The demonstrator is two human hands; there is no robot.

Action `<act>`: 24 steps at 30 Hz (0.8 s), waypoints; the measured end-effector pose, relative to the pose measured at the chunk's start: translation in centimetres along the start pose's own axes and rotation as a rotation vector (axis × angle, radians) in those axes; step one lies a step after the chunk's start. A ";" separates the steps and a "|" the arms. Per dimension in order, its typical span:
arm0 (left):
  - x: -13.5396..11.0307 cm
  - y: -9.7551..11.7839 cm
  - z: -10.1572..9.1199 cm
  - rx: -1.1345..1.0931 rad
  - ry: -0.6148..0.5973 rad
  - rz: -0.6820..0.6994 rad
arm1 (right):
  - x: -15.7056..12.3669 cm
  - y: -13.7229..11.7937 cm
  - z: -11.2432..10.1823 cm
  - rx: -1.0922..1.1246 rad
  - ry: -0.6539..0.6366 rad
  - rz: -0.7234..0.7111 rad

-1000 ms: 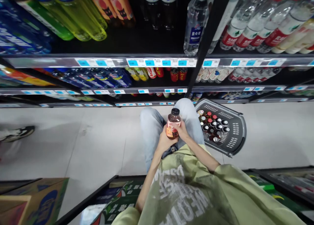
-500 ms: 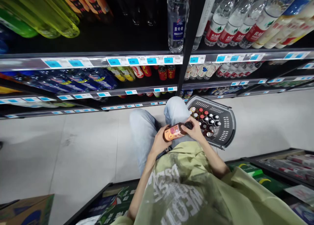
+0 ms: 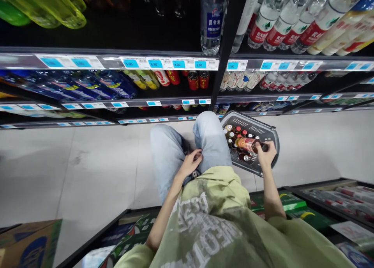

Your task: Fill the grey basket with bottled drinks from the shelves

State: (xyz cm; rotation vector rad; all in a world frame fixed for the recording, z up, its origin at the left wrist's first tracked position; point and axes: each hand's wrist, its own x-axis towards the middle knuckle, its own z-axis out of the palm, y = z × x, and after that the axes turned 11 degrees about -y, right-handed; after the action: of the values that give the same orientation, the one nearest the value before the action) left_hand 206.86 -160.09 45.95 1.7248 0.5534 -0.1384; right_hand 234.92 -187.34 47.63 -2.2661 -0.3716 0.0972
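Note:
My right hand (image 3: 266,154) grips the cap end of a brown drink bottle with an orange label (image 3: 248,144), held on its side over the grey shopping basket (image 3: 270,137). Several capped bottles stand upright inside the basket. My left hand (image 3: 191,162) rests on my lap between my jeans-clad knees, fingers loosely curled, with nothing visible in it. I am crouched low on the floor facing the drink shelves.
Black shelves (image 3: 216,63) with blue price tags hold water bottles (image 3: 212,20), cans and soft drinks ahead. Grey tiled floor (image 3: 73,170) lies to the left. A cardboard box (image 3: 29,242) sits bottom left, and low shelving with green packs (image 3: 292,205) runs behind me.
The bottle went from upright in both hands to sideways, then my right hand carried it right over the basket. My left hand let go and dropped onto my lap.

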 end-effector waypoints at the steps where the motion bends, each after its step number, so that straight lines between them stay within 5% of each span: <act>1: 0.1 0.1 0.1 0.011 0.005 -0.001 | -0.2 1.0 0.2 -0.066 -0.075 0.008; 6: 0.1 0.6 0.2 0.024 -0.012 -0.021 | -2.1 6.6 3.1 -0.291 -0.513 -0.019; 9: 0.1 0.8 0.1 0.020 -0.016 -0.037 | -3.2 9.4 5.0 -0.419 -0.658 0.039; 18: 0.6 1.0 0.2 0.050 -0.011 -0.080 | -2.7 12.8 11.2 -0.607 -0.875 0.394; 24: 0.6 0.8 0.4 0.081 -0.003 -0.141 | -1.9 14.0 14.7 -0.580 -0.885 0.540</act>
State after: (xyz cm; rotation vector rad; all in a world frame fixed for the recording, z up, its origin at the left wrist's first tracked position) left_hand 207.82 -160.38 46.32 1.7634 0.6747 -0.2670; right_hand 233.61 -185.96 27.29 -2.7230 -0.2310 1.4597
